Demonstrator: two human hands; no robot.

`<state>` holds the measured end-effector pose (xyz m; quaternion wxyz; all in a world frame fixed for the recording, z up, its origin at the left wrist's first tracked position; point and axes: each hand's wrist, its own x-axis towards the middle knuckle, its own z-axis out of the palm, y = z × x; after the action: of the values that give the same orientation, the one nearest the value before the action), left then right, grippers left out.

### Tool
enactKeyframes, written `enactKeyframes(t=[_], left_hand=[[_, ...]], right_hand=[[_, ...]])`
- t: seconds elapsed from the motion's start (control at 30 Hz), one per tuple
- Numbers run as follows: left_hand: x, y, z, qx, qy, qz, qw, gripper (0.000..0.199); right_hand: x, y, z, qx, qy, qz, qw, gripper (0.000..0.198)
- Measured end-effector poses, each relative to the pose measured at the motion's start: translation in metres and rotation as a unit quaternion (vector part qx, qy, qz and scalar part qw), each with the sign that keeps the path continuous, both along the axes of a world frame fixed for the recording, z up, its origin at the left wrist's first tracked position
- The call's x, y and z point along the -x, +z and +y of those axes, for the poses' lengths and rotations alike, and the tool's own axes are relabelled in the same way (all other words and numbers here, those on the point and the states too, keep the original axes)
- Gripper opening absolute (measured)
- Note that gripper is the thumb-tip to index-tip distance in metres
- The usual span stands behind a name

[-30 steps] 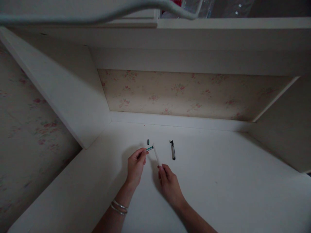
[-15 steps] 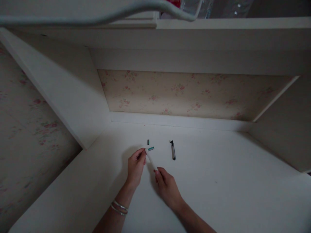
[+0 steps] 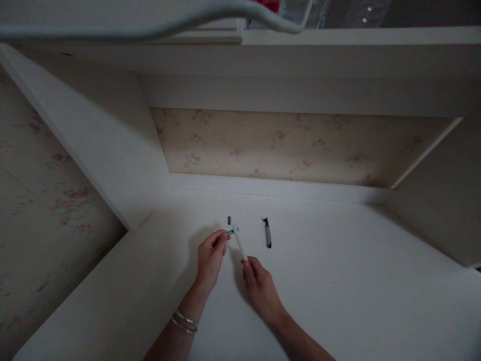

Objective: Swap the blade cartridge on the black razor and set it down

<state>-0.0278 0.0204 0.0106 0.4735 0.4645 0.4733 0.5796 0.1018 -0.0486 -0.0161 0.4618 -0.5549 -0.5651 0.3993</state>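
My left hand (image 3: 211, 254) is closed, its thumb and fingertips pinching a small green-and-dark razor cartridge (image 3: 230, 232). In my right hand (image 3: 259, 286) is the lower end of a slim white stick-like handle (image 3: 240, 243), with a small dark mark near its rounded tip. That tip is right beside the cartridge; I cannot tell whether they touch. Just beyond them a second small green cartridge (image 3: 229, 220) lies on the white desk. To the right rests a black-and-grey razor handle (image 3: 268, 233), lying lengthwise away from me.
The white desktop (image 3: 338, 250) is bounded by a side panel (image 3: 97, 125) at left, another at right, and a low back ledge (image 3: 281, 187). Overhead, a shelf (image 3: 338, 36) holds clear plastic items (image 3: 304, 12). A pale curved bar (image 3: 150, 30) crosses the top.
My right hand has shifted slightly right with the white handle, so its tip has moved from the left fingertips to the cartridge's right end. The left hand has barely moved.
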Motion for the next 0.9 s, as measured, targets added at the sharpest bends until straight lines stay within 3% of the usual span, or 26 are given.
enactKeyframes(t=[0.1, 0.23, 0.4, 0.57, 0.7, 0.9], left_hand=[[0.0, -0.0003, -0.0002, -0.01, 0.005, 0.005, 1.0, 0.034], [0.0002, 0.0001, -0.0007, 0.001, 0.005, -0.009, 1.0, 0.036], [0.0003, 0.0028, -0.0017, -0.011, 0.001, -0.002, 1.0, 0.033], [0.0005, 0.0025, -0.001, -0.003, -0.002, -0.005, 1.0, 0.035], [0.0006, 0.002, -0.0003, -0.007, -0.006, -0.008, 1.0, 0.035], [0.0003, 0.0013, -0.0004, 0.0, 0.0, -0.018, 1.0, 0.034]], right_hand=[[0.0, 0.0017, -0.0008, -0.007, 0.026, -0.012, 1.0, 0.033], [0.0, 0.0019, -0.0012, 0.008, -0.024, 0.006, 1.0, 0.036], [0.0009, 0.0035, -0.0028, -0.007, 0.024, -0.006, 1.0, 0.035], [0.0002, 0.0043, -0.0007, 0.015, -0.019, 0.012, 1.0, 0.038], [-0.0002, 0.0045, -0.0005, -0.004, 0.024, -0.005, 1.0, 0.036], [0.0, 0.0027, 0.0004, 0.01, -0.021, 0.015, 1.0, 0.038]])
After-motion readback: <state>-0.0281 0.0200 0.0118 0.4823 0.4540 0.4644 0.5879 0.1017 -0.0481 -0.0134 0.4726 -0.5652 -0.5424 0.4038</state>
